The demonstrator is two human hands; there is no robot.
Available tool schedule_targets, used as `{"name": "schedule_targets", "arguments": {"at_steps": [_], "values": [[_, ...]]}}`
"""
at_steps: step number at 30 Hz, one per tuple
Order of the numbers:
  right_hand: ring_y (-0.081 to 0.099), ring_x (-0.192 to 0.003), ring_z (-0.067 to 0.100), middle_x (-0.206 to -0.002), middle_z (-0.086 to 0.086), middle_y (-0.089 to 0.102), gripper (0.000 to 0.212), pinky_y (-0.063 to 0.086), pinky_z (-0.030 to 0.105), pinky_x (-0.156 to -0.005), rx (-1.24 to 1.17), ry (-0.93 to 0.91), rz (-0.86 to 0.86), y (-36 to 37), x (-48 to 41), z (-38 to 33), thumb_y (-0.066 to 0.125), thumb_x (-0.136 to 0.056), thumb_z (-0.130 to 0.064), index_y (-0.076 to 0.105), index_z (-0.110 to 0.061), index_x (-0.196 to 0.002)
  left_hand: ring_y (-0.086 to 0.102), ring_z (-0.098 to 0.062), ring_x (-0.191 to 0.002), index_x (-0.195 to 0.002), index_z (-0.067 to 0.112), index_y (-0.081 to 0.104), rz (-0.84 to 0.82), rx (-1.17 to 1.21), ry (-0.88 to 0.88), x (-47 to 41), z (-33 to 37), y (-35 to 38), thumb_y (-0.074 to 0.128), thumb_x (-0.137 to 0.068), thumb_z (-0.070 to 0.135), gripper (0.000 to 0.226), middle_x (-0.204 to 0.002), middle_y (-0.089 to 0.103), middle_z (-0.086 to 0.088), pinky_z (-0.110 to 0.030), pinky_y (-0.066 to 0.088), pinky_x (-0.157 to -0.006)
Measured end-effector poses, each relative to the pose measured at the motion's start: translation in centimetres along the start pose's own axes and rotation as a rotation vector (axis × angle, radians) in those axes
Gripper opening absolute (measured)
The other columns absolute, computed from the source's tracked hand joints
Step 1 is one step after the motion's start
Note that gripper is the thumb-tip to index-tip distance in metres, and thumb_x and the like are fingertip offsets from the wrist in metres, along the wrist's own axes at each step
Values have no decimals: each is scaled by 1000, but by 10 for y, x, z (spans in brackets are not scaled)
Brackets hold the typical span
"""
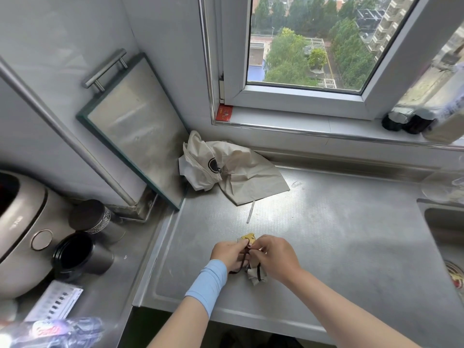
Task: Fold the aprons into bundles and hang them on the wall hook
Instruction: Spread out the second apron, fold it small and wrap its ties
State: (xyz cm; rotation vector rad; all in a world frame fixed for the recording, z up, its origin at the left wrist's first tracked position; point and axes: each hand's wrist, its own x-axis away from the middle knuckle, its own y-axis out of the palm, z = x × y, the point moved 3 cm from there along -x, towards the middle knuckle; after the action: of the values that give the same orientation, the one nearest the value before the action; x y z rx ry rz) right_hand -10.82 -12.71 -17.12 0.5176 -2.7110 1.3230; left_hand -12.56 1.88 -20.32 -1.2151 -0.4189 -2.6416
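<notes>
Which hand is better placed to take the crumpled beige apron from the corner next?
Left hand, probably: the beige apron lies ahead, slightly on its side. It and the right hand both grip the small bundle, so it must release first.

A cream apron (241, 172) bears a black round emblem; the bundle (253, 270) shows yellow, with dark brown cord (244, 257).

left hand (229, 254): fingers curled, pinching dark cord (244, 259) | right hand (276, 258): just beside left, knuckles up, pinching same cord | forearms: angled inward, converging; left wrist in blue sleeve (207, 285)
</notes>
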Motion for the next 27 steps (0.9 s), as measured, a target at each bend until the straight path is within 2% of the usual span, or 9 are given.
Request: {"name": "schedule_targets", "arguments": {"at_steps": [3,6,9,12,14,18,23,25,27], "values": [[58,-73,10,-80,-14,61,6,46,26,-68,-12,-16,-23,-2,-2,0,70,-82,-22,71,-24,-76,68,-28,-62,-94,-7,65,53,32,-4,-2,0,-1,60,-93,5,13,-87,69,-22,-36,61,-62],[59,-75,13,-82,-9,63,10,45,28,-68,-5,73,-61,-6,-3,7,67,-82,-22,66,-25,-73,67,-20,-56,-93,-4,63,117,-11,28,-3,-3,-7,54,-97,8,16,-81,69,-19,-29,57,-52],[62,-80,13,-82,-7,68,13,45,26,-65,-15,200,-137,-8,-3,18,65,-83,-25,62,-26,-71,63,-12,-48,-93,1,62,134,23,37,-2,-10,-11,49,-100,11,18,-80,70,-12,-20,46,-42],[67,-76,17,-75,-2,71,8,54,32,-67,-131,311,-169,-6,-6,24,63,-79,-20,62,-19,-71,55,-9,-42,-87,3,60,70,228,-5,1,-12,-4,47,-99,8,19,-74,68,-8,-14,32,-35],[71,-70,20,-68,3,73,4,59,35,-69,-191,355,-197,-5,-8,25,60,-76,-17,63,-16,-73,52,-10,-41,-80,2,56,29,400,-50,1,-11,1,46,-96,2,19,-73,64,-9,-15,31,-34],[71,-64,21,-64,8,73,6,53,28,-58,-210,386,-243,-9,-12,25,56,-78,-12,61,-14,-74,49,-17,-50,-70,8,46,-45,610,-133,-1,-12,-2,41,-90,1,22,-78,57,-11,-19,31,-35],[73,-69,25,-75,14,75,5,49,23,-52,-311,438,-267,-7,-13,18,60,-81,-7,60,-10,-77,48,-19,-47,-62,16,37,-127,629,-153,-2,-8,-6,38,-89,9,28,-75,64,-10,-19,28,-36],[74,-71,25,-79,16,75,5,49,21,-49,-335,467,-258,-5,-13,17,60,-83,-5,61,-9,-80,39,-15,-40,-64,17,34,-115,583,-148,-5,-6,-4,34,-86,6,25,-63,54,-5,-18,22,-35],[74,-69,26,-80,15,75,5,50,24,-47,-357,506,-270,-4,-12,18,58,-86,-5,61,-7,-82,28,-12,-34,-64,18,29,-108,564,-156,-6,-4,-2,33,-75,3,20,-53,38,0,-18,18,-35]]}}
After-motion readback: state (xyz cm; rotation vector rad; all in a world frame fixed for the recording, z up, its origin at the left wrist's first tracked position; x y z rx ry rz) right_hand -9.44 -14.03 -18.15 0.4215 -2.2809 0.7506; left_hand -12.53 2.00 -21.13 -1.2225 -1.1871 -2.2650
